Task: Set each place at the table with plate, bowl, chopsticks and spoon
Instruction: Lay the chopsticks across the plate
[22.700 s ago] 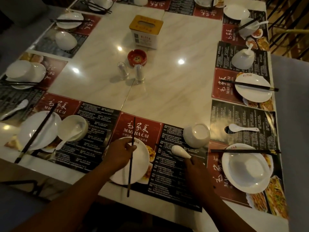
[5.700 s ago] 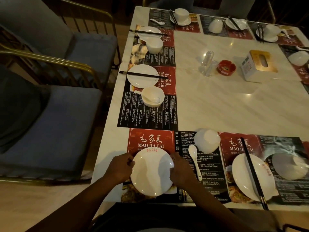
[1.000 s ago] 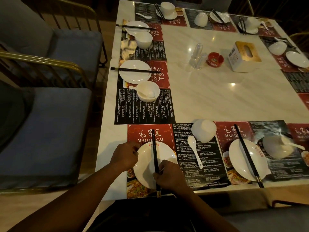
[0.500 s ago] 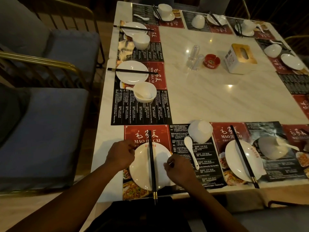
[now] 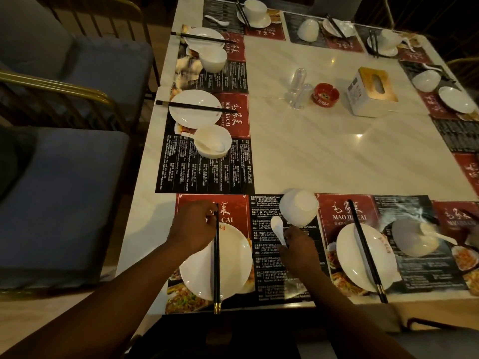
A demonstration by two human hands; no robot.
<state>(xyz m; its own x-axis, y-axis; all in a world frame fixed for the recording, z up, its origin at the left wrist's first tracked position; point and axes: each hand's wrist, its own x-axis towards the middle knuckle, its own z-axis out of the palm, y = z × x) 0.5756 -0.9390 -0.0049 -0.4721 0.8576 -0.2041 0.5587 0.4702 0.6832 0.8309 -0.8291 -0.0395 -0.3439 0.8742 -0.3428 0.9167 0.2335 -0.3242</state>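
Observation:
A white plate [image 5: 233, 265] lies on the red and black placemat [image 5: 269, 288] at the near edge. Black chopsticks [image 5: 216, 270] lie across it, pointing away from me. My left hand [image 5: 193, 226] rests on the plate's far left rim with its fingers at the chopsticks' far end. To the right lies a white spoon [image 5: 277, 227]; my right hand [image 5: 298, 248] pinches its handle. Just beyond the spoon a white bowl [image 5: 298, 207] sits upside down.
The place to the right has a plate with chopsticks [image 5: 365, 257] and a bowl holding a spoon [image 5: 414, 238]. More set places line the left and far edges. A tissue box [image 5: 372, 92], a red ashtray [image 5: 326, 95] and clear shakers [image 5: 298, 86] stand mid-table. Blue chairs [image 5: 64, 193] stand left.
My right hand has let go of the chopsticks on the plate and moved right onto the spoon's handle. My left hand has slid to the chopsticks' far end.

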